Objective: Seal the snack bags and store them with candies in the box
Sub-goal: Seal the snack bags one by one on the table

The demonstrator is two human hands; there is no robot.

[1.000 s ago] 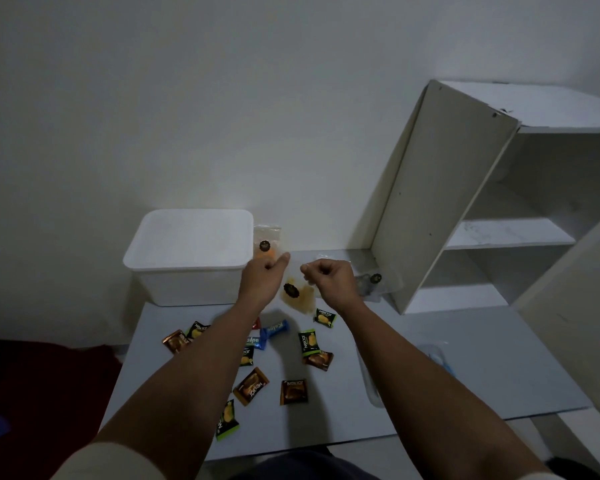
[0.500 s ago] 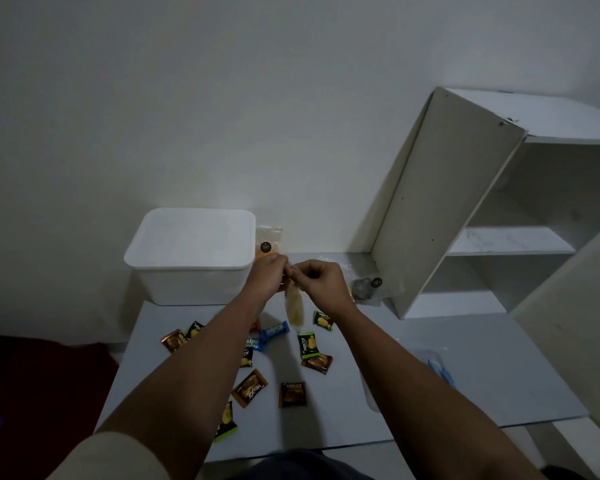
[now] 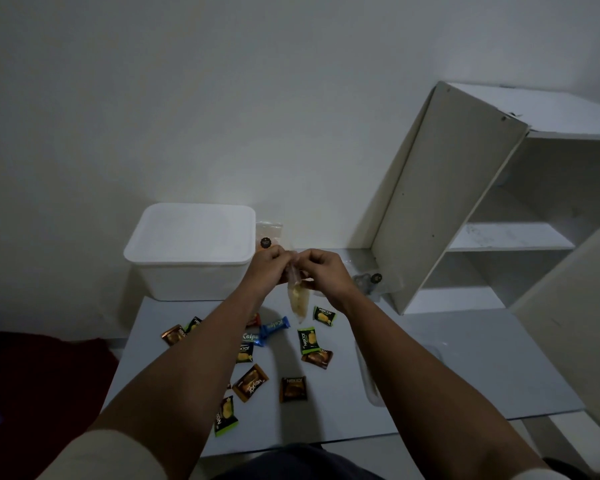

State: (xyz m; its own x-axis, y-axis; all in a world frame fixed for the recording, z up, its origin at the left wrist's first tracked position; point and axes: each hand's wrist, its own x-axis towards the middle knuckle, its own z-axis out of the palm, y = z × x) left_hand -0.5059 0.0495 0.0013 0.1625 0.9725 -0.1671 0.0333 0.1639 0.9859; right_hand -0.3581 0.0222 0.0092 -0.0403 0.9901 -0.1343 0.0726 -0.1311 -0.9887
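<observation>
From the head camera, both hands meet above the far middle of the counter (image 3: 465, 368), just in front of the white box (image 3: 191, 251). The left hand (image 3: 269, 268) and the right hand (image 3: 323, 275) each pinch the top edge of a small clear snack bag (image 3: 297, 299). The fingers (image 3: 307, 263) of both hands are drawn in narrow on that edge, and the bag hangs down between them, edge-on to the camera, with pale yellow snacks settled in its lower part. Its bottom tip hangs above the counter, near a green candy (image 3: 324, 315).

The step in hand looks like the sealing of this bag: the two pinches sit close together on the mouth. Whether the closure is already pressed along its whole width cannot be told from here.

A second snack bag (image 3: 269, 237) leans upright just beside the box's right side, and a third bag (image 3: 371, 282) lies near the foot of the white shelf unit (image 3: 447, 202). Wrapped candies lie scattered on the near half of the counter. The box has its lid on.

Next, the fingers would need to run along the mouth until it is shut; the lid must come off before anything goes in.
</observation>
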